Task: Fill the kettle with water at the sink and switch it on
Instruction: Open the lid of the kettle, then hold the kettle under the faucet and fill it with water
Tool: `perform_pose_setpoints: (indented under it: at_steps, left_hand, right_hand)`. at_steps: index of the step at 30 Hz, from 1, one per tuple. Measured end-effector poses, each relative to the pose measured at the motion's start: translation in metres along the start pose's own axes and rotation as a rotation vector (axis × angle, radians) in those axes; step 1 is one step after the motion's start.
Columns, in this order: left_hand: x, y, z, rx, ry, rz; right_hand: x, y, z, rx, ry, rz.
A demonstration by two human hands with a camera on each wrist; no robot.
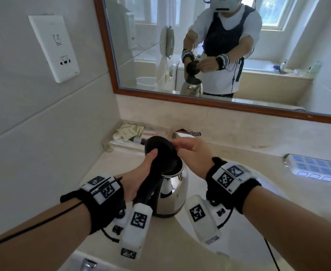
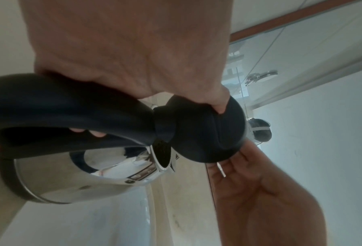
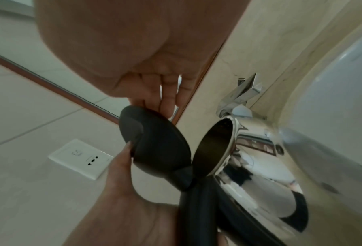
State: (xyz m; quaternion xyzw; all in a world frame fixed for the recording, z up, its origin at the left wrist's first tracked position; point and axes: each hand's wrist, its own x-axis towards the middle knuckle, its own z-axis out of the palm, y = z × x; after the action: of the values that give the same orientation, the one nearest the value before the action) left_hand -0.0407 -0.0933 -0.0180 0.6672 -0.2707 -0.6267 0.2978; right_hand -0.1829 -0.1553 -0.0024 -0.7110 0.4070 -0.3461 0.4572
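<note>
Over the bench (image 1: 238, 153), just beside the basin edge, the kettle (image 1: 172, 192) is being held upright by its black handle (image 1: 149, 184). The handle is being gripped by the left hand (image 1: 139, 178), fingers curled round it, with the thumb (image 1: 151, 156) being pressed against the back of the hinged lid (image 1: 160, 153). The lid is being kept raised, so the mouth is being left exposed; in the right wrist view the interior is being shown dark, and whether any water is in it cannot be told. The lid's far rim is being touched by the fingertips (image 3: 165, 106) of the right hand (image 1: 192, 153); the fingers are nearly straight and nothing is being clasped.

Step in hand, as judged: the lid is being opened ahead of filling; filling and switching on are not yet done. A tap (image 3: 239, 98) is being seen beyond the kettle in the right wrist view, and a wall socket (image 1: 53, 47) on the left wall. A tray of sachets (image 1: 129, 132) is lying behind the kettle.

Next move, as judged: the open mouth is to be carried under the tap spout, the lid being held back throughout, and the right hand freed for the tap.
</note>
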Motion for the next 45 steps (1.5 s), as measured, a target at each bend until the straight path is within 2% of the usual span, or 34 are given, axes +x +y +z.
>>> perform_pose_setpoints:
  at_steps: [5,10,13,21,25,29,33,39,42,45]
  left_hand:
    - [0.011,0.007,0.03,0.1,0.157,0.08]
    - [0.023,0.01,0.042,0.153,0.268,0.121]
    - [0.031,0.006,0.048,0.282,0.302,0.169]
    - [0.038,0.009,0.064,0.545,0.507,0.227]
    - [0.038,0.015,0.065,0.697,0.629,0.293]
    - [0.039,0.015,0.062,0.693,0.723,0.375]
    - [0.041,0.014,0.057,0.671,0.719,0.422]
    - [0.047,0.006,0.058,0.543,0.643,0.444]
    - [0.054,0.004,0.061,0.522,0.626,0.44]
    - [0.061,0.001,0.066,0.513,0.632,0.437]
  right_hand:
    - [0.01,0.002,-0.033,0.05,-0.002,-0.017]
    - [0.024,0.008,-0.064,0.096,-0.035,-0.016]
    - [0.027,0.016,-0.075,0.091,-0.041,-0.005]
    - [0.021,0.021,-0.082,0.077,-0.039,-0.039]
    - [0.016,0.017,-0.074,-0.03,-0.018,-0.046]
    - [0.013,0.009,-0.066,-0.003,-0.032,-0.103]
    - [0.021,0.015,-0.072,0.031,-0.046,-0.056]
    - [0.062,0.076,-0.117,-0.085,0.181,0.083]
    - [0.084,0.113,-0.133,-0.279,0.115,0.183]
    - [0.099,0.14,-0.139,-0.437,0.007,0.222]
